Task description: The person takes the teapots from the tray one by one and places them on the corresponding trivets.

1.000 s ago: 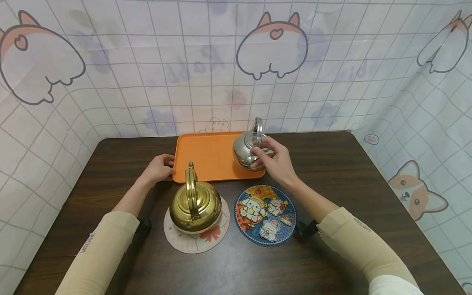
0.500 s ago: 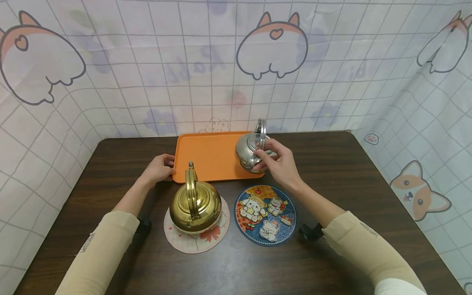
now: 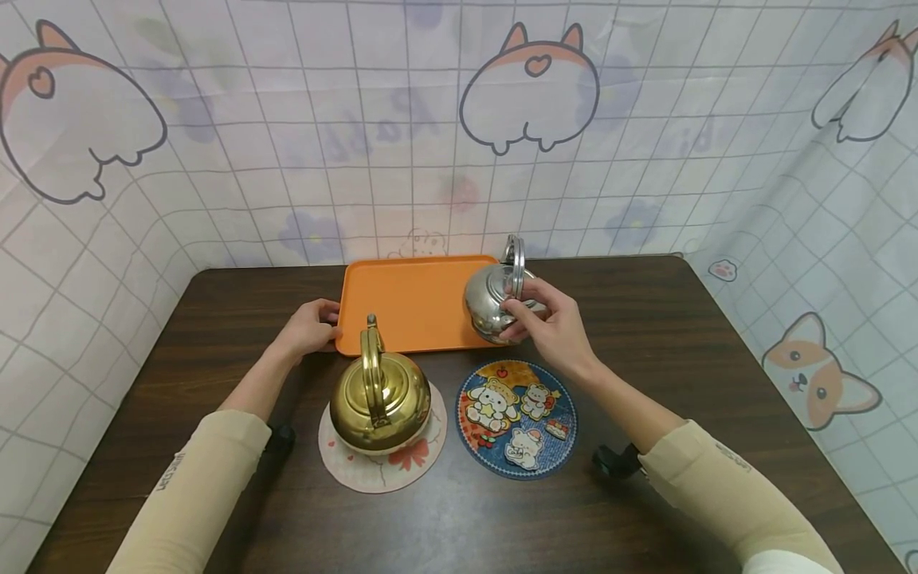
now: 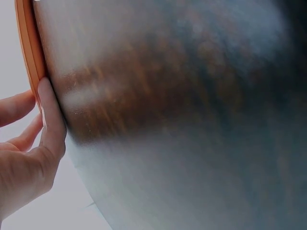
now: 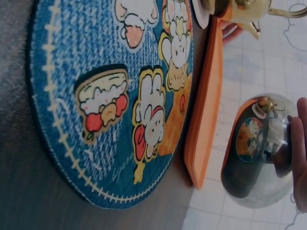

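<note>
A silver kettle (image 3: 484, 307) is held up by my right hand (image 3: 559, 327), whose thumb and fingers grip the lower part of its upright handle. In the right wrist view, the shiny kettle body (image 5: 259, 153) hangs above the rim of the orange tray (image 5: 206, 105), apart from it. On the tray's left edge my left hand (image 3: 310, 328) pinches the rim. The left wrist view has its thumb on one side of the tray edge (image 4: 31, 52) and fingers on the other. A gold kettle (image 3: 405, 399) stands upright on a pale round mat (image 3: 366, 474) in front of the tray.
A round blue mat (image 3: 516, 418) with cartoon figures lies on the dark wooden table (image 3: 488, 526), right of the gold kettle and below the silver one. Behind the table hangs a white gridded curtain (image 3: 402, 183) with animal drawings.
My right hand has moved slightly right and toward me, carrying the silver kettle toward the tray's right end. The left hand, tray and gold kettle have stayed put.
</note>
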